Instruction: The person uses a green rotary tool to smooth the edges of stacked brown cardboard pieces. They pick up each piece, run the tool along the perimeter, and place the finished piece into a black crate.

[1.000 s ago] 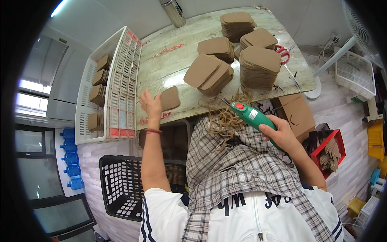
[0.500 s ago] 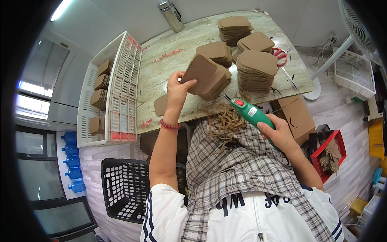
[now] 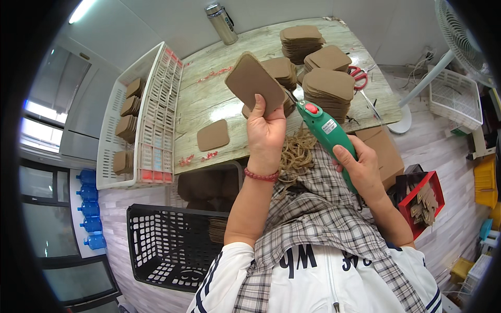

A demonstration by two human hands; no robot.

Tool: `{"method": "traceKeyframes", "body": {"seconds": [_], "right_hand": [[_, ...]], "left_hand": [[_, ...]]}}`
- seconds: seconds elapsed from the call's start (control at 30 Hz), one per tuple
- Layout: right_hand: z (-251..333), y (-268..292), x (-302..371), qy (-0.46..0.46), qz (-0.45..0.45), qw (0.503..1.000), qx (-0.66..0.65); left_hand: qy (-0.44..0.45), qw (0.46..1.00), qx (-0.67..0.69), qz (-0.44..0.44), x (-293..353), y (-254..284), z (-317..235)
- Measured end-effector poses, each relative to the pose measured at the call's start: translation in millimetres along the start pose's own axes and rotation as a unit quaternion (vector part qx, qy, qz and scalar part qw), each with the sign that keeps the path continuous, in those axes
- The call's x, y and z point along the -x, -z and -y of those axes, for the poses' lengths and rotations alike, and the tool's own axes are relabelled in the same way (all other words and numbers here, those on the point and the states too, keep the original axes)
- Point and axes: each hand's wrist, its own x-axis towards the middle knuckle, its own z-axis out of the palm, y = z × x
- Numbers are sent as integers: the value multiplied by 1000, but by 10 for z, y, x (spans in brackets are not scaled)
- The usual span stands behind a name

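My left hand is closed on the lower end of a brown fabric pad, a flat piece with rounded corners, tilted up over the table. In my right hand is a green handheld electric cutter with a red button; its narrow tip points up-left, close to the pad's right side. Behind the held pad, a stack of similar pads is partly hidden. One loose pad lies flat left of my left hand. A tangle of tan trimmed strips rests on my plaid apron under the cutter.
Several pad stacks stand on the table, with red-handled scissors beside them. A steel thermos stands at the back. Left is a white basket; below it, a black crate. At right are a red box and a fan.
My left hand has moved right and turned palm up, swinging the pad upright and closer to the cutter. The loose pad on the table now shows fully. The cutter has shifted slightly.
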Motion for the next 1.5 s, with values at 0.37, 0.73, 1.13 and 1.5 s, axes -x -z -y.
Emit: {"method": "traceKeyframes", "body": {"seconds": [0.37,0.73,1.13,1.5], "right_hand": [[16,-12,32,13,1,1000,0],[86,31,-111,20,-31,999,-5],[-132,4,52,17,-19,999,21],[-76,-74,-23,35,-37,997,53]], "left_hand": [[33,999,10,-14,144,44,185],[58,991,-108,47,384,243,275],[22,999,-36,18,208,177,111],[23,998,-51,11,228,253,236]]}}
